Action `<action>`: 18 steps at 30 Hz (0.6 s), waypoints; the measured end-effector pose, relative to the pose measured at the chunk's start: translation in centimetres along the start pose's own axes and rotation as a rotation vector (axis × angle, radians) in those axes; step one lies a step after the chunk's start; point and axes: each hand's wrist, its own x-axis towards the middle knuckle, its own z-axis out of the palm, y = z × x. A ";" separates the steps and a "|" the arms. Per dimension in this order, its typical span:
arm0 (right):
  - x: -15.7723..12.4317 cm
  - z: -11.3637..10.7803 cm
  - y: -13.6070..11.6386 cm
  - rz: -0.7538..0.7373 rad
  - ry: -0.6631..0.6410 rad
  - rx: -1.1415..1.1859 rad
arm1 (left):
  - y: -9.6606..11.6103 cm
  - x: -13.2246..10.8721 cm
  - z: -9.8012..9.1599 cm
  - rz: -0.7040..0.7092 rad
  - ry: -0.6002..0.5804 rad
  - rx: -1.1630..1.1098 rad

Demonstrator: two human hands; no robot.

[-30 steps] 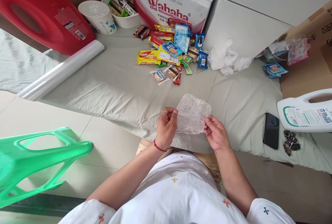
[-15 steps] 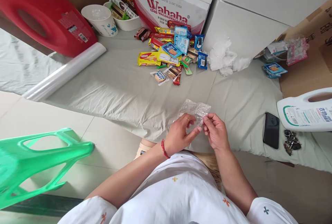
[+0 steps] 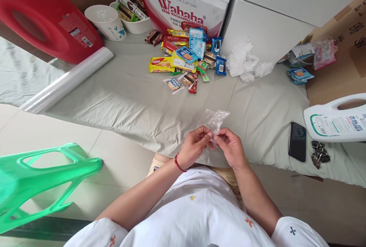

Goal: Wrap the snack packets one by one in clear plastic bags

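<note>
A clear, crinkled plastic bag (image 3: 216, 119) is gathered between my two hands above the front edge of the cloth-covered surface. My left hand (image 3: 195, 144), with a ring and a red wrist cord, pinches its lower left part between thumb and fingers. Close beside it, my right hand (image 3: 231, 147) grips the bag's lower right part, the thumb tips almost meeting. The bag's loose upper part sticks up past the fingertips. Beyond the hands lies a heap of wrapped snacks (image 3: 185, 54), with a wrapped round biscuit (image 3: 174, 84) at its near side.
Crumpled clear plastic bags (image 3: 243, 62) lie right of the snacks. A plastic roll (image 3: 68, 79), red jug (image 3: 54, 18), paper cup (image 3: 105, 22) and snack bowl (image 3: 137, 25) stand left. A phone (image 3: 297, 142), keys (image 3: 320, 154) and white bottle (image 3: 334, 119) are right. A green stool (image 3: 54, 178) is lower left.
My left hand's thumb and fingers have closed on the plastic bag. Both hands have come together, bunching its lower part. The view has shifted slightly.
</note>
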 end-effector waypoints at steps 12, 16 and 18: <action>0.0 -0.2 -1.5 0.050 0.046 0.127 | 0.2 -0.3 -0.6 0.066 0.080 0.000; 0.1 0.2 -2.0 -0.019 0.048 0.083 | 0.3 -0.5 -0.2 0.100 0.036 0.056; 0.2 0.3 -2.2 -0.031 0.056 0.066 | 0.4 -0.5 -0.1 0.111 0.034 0.043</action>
